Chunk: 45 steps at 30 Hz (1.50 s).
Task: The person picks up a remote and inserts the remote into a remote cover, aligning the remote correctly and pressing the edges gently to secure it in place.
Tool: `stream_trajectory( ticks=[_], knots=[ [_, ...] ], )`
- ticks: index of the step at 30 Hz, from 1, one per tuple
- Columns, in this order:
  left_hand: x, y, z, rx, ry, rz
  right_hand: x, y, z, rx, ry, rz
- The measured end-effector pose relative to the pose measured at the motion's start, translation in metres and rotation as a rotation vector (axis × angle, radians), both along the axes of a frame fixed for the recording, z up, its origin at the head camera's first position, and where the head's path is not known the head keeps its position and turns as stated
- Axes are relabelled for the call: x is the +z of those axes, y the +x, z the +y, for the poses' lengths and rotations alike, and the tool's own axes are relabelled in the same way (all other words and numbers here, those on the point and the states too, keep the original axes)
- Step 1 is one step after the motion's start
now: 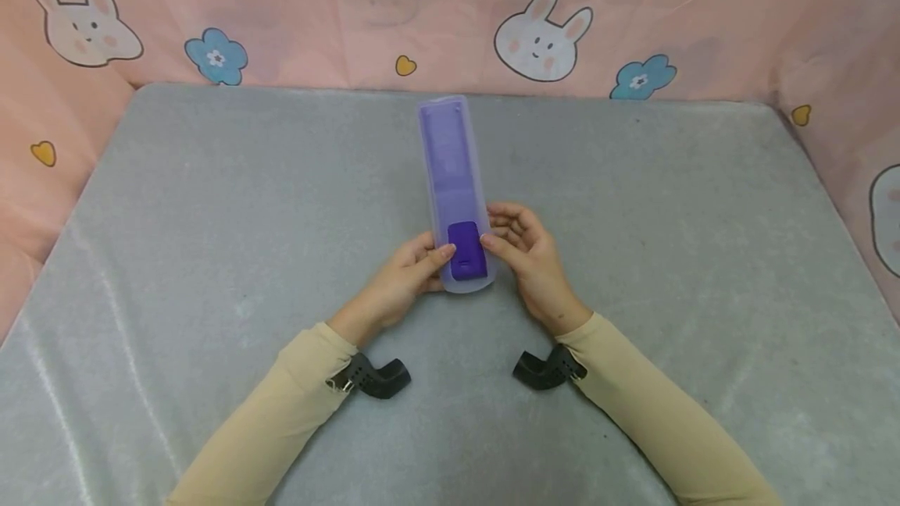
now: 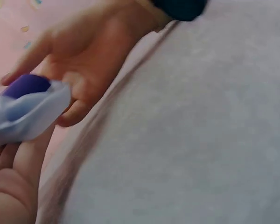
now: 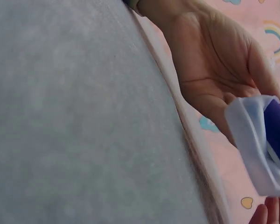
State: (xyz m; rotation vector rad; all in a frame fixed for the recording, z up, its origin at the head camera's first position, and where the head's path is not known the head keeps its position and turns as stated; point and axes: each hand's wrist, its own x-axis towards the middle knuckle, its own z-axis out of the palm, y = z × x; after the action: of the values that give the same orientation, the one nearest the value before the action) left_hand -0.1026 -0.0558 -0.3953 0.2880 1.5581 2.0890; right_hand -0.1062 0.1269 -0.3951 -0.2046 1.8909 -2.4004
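Observation:
A long, translucent purple case (image 1: pixel 450 147) is held up between both hands, with its far end pointing away over the table. On its near end sits a dark purple latch-like piece (image 1: pixel 467 252). The left hand (image 1: pixel 397 283) grips the case from the left, thumb on the latch's left edge and other fingers partly hidden behind. From the right, the right hand (image 1: pixel 534 272) pinches the near part, its thumb on the latch's right edge and its fingers bent beside the case. Both wrist views catch the rounded near end of the case (image 2: pixel 42 112) (image 3: pixel 252 140) close up.
A grey cloth-covered table (image 1: pixel 211 201) spreads under the hands. Pink curtain (image 1: pixel 295 14) with rabbits, flowers and hearts hangs behind it and along the sides. Black curved wrist mounts (image 1: pixel 383 378) stick out from both beige sleeves (image 1: pixel 267 420).

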Motion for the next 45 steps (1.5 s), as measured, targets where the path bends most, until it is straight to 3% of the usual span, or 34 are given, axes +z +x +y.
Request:
stream_trajectory(
  ticks=[4,8,14,22,29,33,38,45],
  knots=[
    [0.000,-0.005,-0.003,0.132,0.085,-0.012,0.000,0.001,0.001,-0.035,0.043,0.039],
    [-0.002,-0.007,-0.006,0.173,0.149,-0.021,-0.001,0.001,0.001,-0.015,0.044,0.074],
    [-0.004,-0.007,-0.007,0.183,0.174,-0.044,-0.006,0.001,0.002,0.012,0.040,0.137],
    [-0.002,-0.006,-0.009,0.185,0.174,-0.087,-0.003,0.001,0.001,0.030,0.213,0.242],
    [-0.002,-0.007,-0.009,0.185,0.181,-0.146,-0.001,0.002,0.000,0.023,0.314,0.239],
    [0.001,-0.007,-0.009,0.180,0.169,-0.181,-0.001,0.001,0.000,0.063,0.386,0.202],
    [0.003,-0.008,-0.010,0.162,0.160,-0.236,0.000,0.001,0.000,0.126,0.409,0.138],
    [0.001,-0.010,-0.010,0.137,0.179,-0.273,0.001,0.002,-0.001,0.154,0.413,0.113]
  ],
)
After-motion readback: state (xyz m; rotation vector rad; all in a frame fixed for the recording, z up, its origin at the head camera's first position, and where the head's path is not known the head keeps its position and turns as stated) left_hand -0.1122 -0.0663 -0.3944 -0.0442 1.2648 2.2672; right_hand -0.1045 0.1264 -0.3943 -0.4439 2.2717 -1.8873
